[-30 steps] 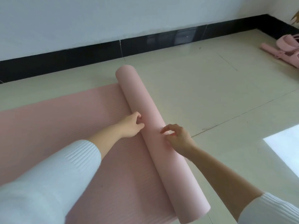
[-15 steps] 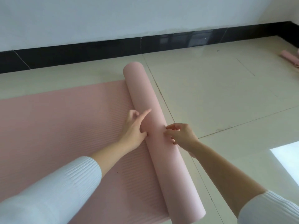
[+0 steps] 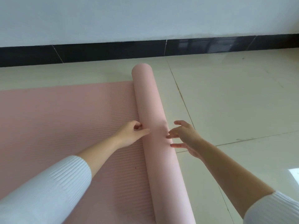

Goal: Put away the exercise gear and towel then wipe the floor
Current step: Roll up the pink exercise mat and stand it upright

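A pink exercise mat (image 3: 64, 120) lies on the tiled floor, its right part wound into a long roll (image 3: 150, 107) that runs from the wall side towards me. My left hand (image 3: 131, 135) rests against the roll's left side, where the roll meets the flat mat; its fingers are curled and the thumb touches the roll. My right hand (image 3: 184, 136) is at the roll's right side with fingers spread and straight, the fingertips at or just off the surface. Both arms wear white ribbed sleeves.
Cream floor tiles (image 3: 234, 102) spread to the right of the roll. A black skirting strip (image 3: 113, 52) and a white wall close off the far side. A bright patch of light lies on the floor at the lower right (image 3: 293, 175).
The view has swung left, so the pink gear at the far right is out of sight. My right hand has opened from a curled hold to spread fingers. The roll has moved a little further left over the mat.
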Demonstrator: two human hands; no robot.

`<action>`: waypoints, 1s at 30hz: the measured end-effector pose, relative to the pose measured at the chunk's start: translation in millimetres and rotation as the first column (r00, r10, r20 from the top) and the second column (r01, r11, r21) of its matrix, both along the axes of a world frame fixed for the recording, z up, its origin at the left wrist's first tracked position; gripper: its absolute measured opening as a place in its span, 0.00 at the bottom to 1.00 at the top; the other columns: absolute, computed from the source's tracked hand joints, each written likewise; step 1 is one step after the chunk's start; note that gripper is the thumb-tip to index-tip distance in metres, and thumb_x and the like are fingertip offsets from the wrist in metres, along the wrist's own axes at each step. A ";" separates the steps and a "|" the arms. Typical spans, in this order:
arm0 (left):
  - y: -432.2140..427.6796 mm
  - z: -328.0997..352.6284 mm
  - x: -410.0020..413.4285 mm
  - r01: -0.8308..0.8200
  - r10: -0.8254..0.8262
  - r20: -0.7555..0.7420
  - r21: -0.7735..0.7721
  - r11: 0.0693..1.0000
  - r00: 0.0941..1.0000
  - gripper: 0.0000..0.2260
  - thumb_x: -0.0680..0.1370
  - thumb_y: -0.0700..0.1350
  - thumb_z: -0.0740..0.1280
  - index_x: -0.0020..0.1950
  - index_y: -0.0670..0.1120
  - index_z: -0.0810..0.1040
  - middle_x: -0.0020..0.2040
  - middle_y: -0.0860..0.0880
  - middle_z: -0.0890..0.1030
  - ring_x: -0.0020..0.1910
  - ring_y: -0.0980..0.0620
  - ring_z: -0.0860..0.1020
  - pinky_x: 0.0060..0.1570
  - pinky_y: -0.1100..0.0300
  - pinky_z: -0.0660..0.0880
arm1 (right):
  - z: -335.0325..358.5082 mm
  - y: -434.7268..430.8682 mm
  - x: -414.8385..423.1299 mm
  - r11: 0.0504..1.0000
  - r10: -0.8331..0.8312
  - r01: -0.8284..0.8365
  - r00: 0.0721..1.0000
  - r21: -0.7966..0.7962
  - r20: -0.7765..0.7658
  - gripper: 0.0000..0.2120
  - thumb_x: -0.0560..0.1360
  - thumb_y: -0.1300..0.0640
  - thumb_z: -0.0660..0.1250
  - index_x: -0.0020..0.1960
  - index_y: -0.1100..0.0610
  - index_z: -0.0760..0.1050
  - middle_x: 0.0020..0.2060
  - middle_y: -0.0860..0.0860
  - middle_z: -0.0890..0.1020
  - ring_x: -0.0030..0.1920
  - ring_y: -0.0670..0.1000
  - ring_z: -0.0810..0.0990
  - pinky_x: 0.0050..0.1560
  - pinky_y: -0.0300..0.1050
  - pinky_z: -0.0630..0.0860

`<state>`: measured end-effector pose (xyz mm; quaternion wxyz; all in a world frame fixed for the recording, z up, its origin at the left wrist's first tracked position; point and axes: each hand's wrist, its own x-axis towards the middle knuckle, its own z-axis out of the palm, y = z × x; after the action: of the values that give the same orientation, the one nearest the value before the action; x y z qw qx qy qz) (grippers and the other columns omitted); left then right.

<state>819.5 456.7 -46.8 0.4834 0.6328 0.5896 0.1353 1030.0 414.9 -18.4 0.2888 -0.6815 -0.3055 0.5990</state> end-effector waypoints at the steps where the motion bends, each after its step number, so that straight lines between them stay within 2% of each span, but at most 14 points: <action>1: -3.0 -0.2 -4.9 0.006 -0.005 0.010 -0.035 0.999 1.000 0.09 0.74 0.54 0.71 0.50 0.53 0.77 0.46 0.59 0.78 0.49 0.58 0.77 0.47 0.66 0.69 | 2.4 0.2 -4.6 0.999 -0.008 0.006 0.999 -0.035 -0.043 0.19 0.72 0.68 0.60 0.61 0.57 0.70 0.45 0.56 0.79 0.45 0.53 0.81 0.48 0.53 0.82; 4: -12.0 -11.8 -23.2 -0.003 0.002 -0.013 -0.097 0.995 1.000 0.24 0.73 0.55 0.71 0.67 0.49 0.73 0.58 0.54 0.77 0.59 0.54 0.76 0.55 0.63 0.68 | 3.4 0.9 -22.8 0.996 0.060 -0.062 0.998 -0.059 -0.034 0.13 0.71 0.71 0.58 0.53 0.70 0.75 0.37 0.56 0.75 0.37 0.54 0.75 0.46 0.51 0.83; 6: -17.4 -19.7 -35.8 -0.071 0.070 -0.014 -0.087 0.994 0.997 0.33 0.73 0.53 0.72 0.75 0.49 0.64 0.64 0.49 0.73 0.62 0.52 0.73 0.57 0.61 0.68 | 1.6 3.6 -33.3 0.993 0.118 -0.116 0.988 -0.020 0.098 0.15 0.71 0.70 0.60 0.53 0.63 0.80 0.39 0.54 0.78 0.38 0.50 0.75 0.45 0.46 0.81; 7: -20.7 -20.1 -42.1 -0.107 0.107 0.002 -0.060 0.992 0.994 0.35 0.73 0.50 0.73 0.76 0.52 0.60 0.64 0.49 0.72 0.62 0.52 0.73 0.57 0.62 0.68 | 2.0 5.2 -38.2 0.989 0.147 -0.150 0.977 0.011 0.154 0.15 0.72 0.68 0.61 0.53 0.59 0.82 0.43 0.52 0.79 0.42 0.49 0.75 0.48 0.45 0.77; 10: -28.5 -14.7 -63.4 -0.073 0.078 -0.034 0.137 0.988 0.996 0.37 0.72 0.42 0.73 0.74 0.63 0.59 0.60 0.54 0.69 0.56 0.54 0.74 0.51 0.68 0.69 | 5.6 10.2 -54.4 0.975 0.198 -0.211 0.968 0.069 0.156 0.14 0.72 0.66 0.63 0.50 0.55 0.84 0.50 0.47 0.81 0.51 0.44 0.74 0.55 0.39 0.65; 13: -31.5 -11.0 -81.5 -0.047 0.062 -0.063 0.211 0.976 0.996 0.29 0.73 0.39 0.69 0.70 0.61 0.69 0.57 0.55 0.72 0.52 0.56 0.76 0.52 0.66 0.71 | 7.4 14.3 -74.1 0.961 0.238 -0.253 0.962 0.109 0.135 0.13 0.72 0.65 0.63 0.47 0.55 0.85 0.48 0.45 0.82 0.48 0.39 0.75 0.46 0.35 0.68; 15: -31.4 -9.6 -89.2 -0.154 0.155 0.000 0.127 0.980 0.988 0.21 0.75 0.40 0.67 0.67 0.54 0.74 0.55 0.54 0.77 0.52 0.52 0.78 0.51 0.63 0.72 | 8.0 18.0 -85.9 0.954 0.241 -0.262 0.960 0.145 0.145 0.12 0.72 0.63 0.63 0.48 0.54 0.83 0.48 0.46 0.82 0.49 0.42 0.77 0.44 0.36 0.69; 17: -33.1 -6.7 -96.7 -0.277 0.282 0.084 -0.069 0.958 0.956 0.15 0.76 0.49 0.67 0.63 0.54 0.76 0.53 0.55 0.80 0.51 0.53 0.80 0.51 0.58 0.74 | 7.0 23.5 -96.6 0.962 0.216 -0.226 0.973 0.154 0.075 0.13 0.73 0.61 0.64 0.56 0.53 0.78 0.49 0.48 0.84 0.53 0.46 0.79 0.51 0.43 0.73; 19: -37.3 -1.4 -106.9 -0.297 0.338 0.140 -0.251 0.921 0.931 0.16 0.73 0.58 0.67 0.59 0.57 0.78 0.53 0.57 0.82 0.50 0.53 0.82 0.50 0.53 0.77 | 5.2 30.6 -110.3 0.973 0.201 -0.194 0.978 0.123 -0.053 0.17 0.73 0.59 0.63 0.61 0.54 0.71 0.47 0.50 0.85 0.53 0.47 0.81 0.59 0.53 0.73; 21: -40.5 3.0 -117.1 -0.254 0.318 0.160 -0.326 0.911 0.935 0.18 0.70 0.61 0.67 0.58 0.58 0.79 0.53 0.57 0.83 0.50 0.54 0.82 0.52 0.51 0.78 | 4.3 36.1 -126.2 0.971 0.229 -0.221 0.969 0.091 -0.089 0.15 0.73 0.58 0.62 0.59 0.55 0.68 0.44 0.53 0.86 0.48 0.49 0.83 0.61 0.56 0.74; 24: -48.5 4.5 -131.1 -0.257 0.341 0.184 -0.368 0.894 0.922 0.13 0.74 0.52 0.65 0.57 0.52 0.80 0.50 0.54 0.84 0.47 0.56 0.82 0.49 0.58 0.78 | 1.2 38.6 -146.9 0.973 0.231 -0.230 0.971 0.029 -0.065 0.12 0.74 0.58 0.61 0.53 0.64 0.75 0.36 0.57 0.84 0.36 0.53 0.80 0.56 0.50 0.77; 26: -51.9 1.5 -142.9 -0.345 0.439 0.219 -0.364 0.865 0.871 0.15 0.74 0.45 0.65 0.60 0.51 0.77 0.51 0.53 0.83 0.46 0.55 0.81 0.46 0.60 0.77 | -2.8 39.3 -157.2 0.981 0.192 -0.190 0.979 0.024 -0.075 0.10 0.75 0.60 0.61 0.49 0.66 0.77 0.31 0.57 0.79 0.32 0.53 0.76 0.53 0.50 0.80; 28: -54.5 -1.4 -157.8 -0.477 0.532 0.264 -0.245 0.844 0.805 0.22 0.72 0.37 0.66 0.62 0.55 0.75 0.52 0.53 0.82 0.47 0.56 0.81 0.45 0.61 0.77 | -3.3 39.0 -168.4 0.981 0.186 -0.182 0.981 0.062 -0.061 0.09 0.76 0.61 0.62 0.49 0.65 0.79 0.31 0.55 0.75 0.31 0.52 0.73 0.51 0.51 0.81; 30: -55.6 -1.8 -173.0 -0.568 0.563 0.292 -0.077 0.820 0.773 0.24 0.69 0.31 0.67 0.57 0.57 0.78 0.51 0.54 0.82 0.45 0.57 0.80 0.44 0.63 0.76 | -2.1 38.4 -183.7 0.952 0.268 -0.270 0.963 0.142 0.035 0.10 0.76 0.60 0.63 0.51 0.58 0.82 0.35 0.49 0.76 0.37 0.49 0.74 0.47 0.41 0.78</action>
<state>646.5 401.1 -48.6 0.4996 0.4018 0.6702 0.3739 846.3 453.3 -20.5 0.2511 -0.6153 -0.4404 0.6037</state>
